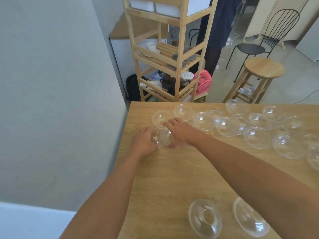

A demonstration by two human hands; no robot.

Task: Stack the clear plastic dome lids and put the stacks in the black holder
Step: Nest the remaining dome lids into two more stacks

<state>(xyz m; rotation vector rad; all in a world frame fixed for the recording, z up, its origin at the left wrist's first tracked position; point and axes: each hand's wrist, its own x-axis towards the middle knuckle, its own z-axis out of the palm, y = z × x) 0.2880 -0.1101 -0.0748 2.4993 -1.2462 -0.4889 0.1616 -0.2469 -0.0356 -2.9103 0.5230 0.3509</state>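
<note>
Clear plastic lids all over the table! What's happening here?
A person is gathering clear dome lids at the far left corner of a wooden table. Their left hand grips one lid, and their right hand grips a second lid right beside it, as if to nest them. Many loose lids lie scattered across the table, unstacked. The black holder is not in view.

The dome lids (257,137) are clear and colourless, with white glints. The table (172,169) is light tan wood with fine streaked grain. The wall (51,83) is pale grey. The shelf unit (179,49) and stool (264,67) are pale natural wood, the fan (203,82) pink, the wire chair (250,48) black, the bins (143,4) white.
</note>
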